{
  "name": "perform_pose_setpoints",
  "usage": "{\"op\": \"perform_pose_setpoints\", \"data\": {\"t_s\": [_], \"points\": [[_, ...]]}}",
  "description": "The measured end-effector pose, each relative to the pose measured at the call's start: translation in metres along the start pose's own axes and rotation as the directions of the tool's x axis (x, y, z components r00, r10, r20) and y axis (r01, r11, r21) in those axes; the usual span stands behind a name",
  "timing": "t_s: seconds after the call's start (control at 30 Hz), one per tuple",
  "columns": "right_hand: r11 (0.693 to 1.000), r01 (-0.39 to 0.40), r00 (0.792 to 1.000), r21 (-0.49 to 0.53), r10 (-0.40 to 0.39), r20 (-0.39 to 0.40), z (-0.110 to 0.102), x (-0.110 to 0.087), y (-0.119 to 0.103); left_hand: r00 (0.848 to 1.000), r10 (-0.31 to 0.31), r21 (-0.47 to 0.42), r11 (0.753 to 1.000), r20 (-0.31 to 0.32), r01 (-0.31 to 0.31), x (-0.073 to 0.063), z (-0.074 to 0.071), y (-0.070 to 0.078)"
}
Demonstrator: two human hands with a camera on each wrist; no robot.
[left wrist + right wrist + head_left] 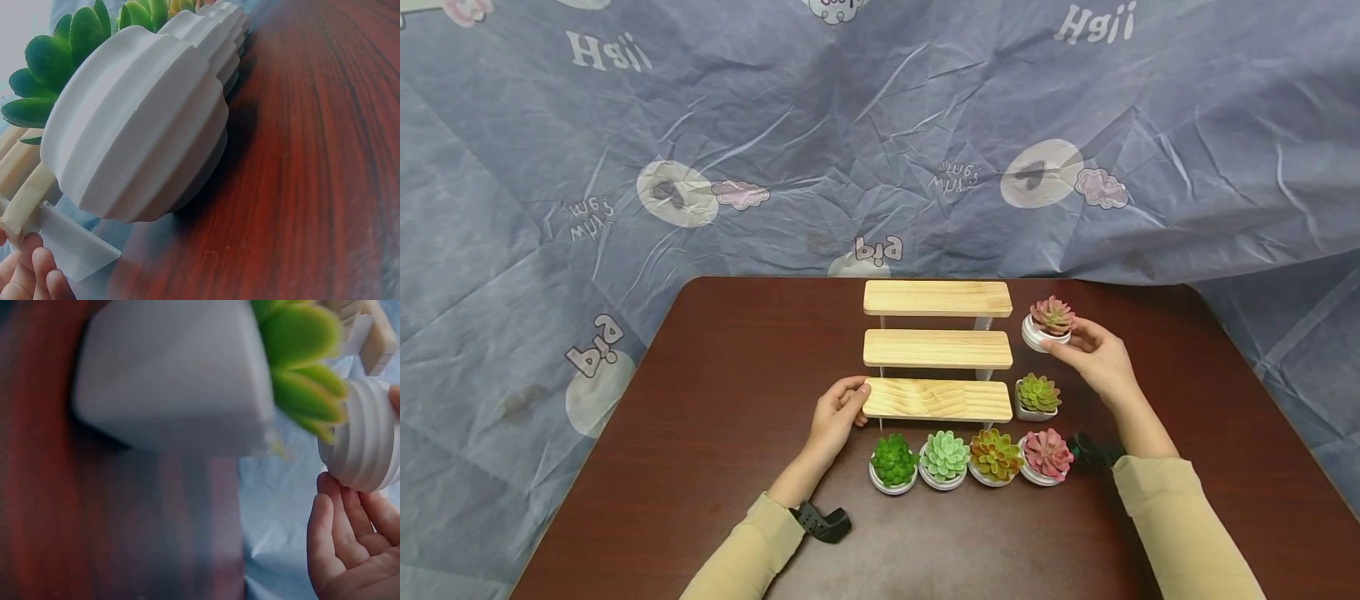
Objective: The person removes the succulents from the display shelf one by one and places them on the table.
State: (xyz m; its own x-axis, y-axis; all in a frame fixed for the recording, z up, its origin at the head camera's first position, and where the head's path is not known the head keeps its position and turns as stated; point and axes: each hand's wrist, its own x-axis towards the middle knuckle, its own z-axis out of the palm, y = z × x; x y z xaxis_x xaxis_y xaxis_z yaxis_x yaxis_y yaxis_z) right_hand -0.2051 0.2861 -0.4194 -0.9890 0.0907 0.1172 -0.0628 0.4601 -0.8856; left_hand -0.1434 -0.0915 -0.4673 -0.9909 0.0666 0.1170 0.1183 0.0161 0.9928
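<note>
In the head view my right hand (1102, 360) holds a potted pink-green succulent (1052, 317) by its white pot, right of a three-tier wooden stand (937, 348). The right wrist view shows fingers under the ribbed white pot (362, 440), raised off the table. My left hand (833, 418) grips the left end of the stand's lowest board (936, 400), thumb on top. Below my right hand is a green succulent (1037, 393) in a squarish white pot, beside the lowest board.
Along the stand's front runs a row of white-potted succulents: dark green (893, 461), pale green (945, 456), orange-green (996, 456) and pink (1048, 455). They stand close together on the dark wooden table (737, 375). A blue printed cloth (820, 150) hangs behind the table.
</note>
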Motion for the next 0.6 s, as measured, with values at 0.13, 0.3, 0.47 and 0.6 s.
{"op": "perform_pose_setpoints", "data": {"t_s": [0.13,0.3,0.47,0.6], "points": [[1.0,0.007,1.0,0.012,-0.007,0.021,0.002,-0.001,0.01,1.0,0.003,-0.002,1.0,0.002,-0.003,0.0,0.0,0.0],[1.0,-0.008,0.999,-0.023,0.009,0.045,0.004,-0.003,0.019,1.0,0.005,-0.005,1.0,0.003,-0.005,0.0,0.0,0.0],[0.996,-0.035,0.998,-0.083,0.039,0.054,0.007,-0.003,0.026,1.0,0.001,-0.012,1.0,0.003,-0.001,0.001,0.0,-0.001],[0.995,-0.044,0.996,-0.088,0.051,0.075,0.009,-0.003,0.031,1.0,0.001,-0.005,1.0,0.003,-0.001,0.0,0.0,-0.001]]}}
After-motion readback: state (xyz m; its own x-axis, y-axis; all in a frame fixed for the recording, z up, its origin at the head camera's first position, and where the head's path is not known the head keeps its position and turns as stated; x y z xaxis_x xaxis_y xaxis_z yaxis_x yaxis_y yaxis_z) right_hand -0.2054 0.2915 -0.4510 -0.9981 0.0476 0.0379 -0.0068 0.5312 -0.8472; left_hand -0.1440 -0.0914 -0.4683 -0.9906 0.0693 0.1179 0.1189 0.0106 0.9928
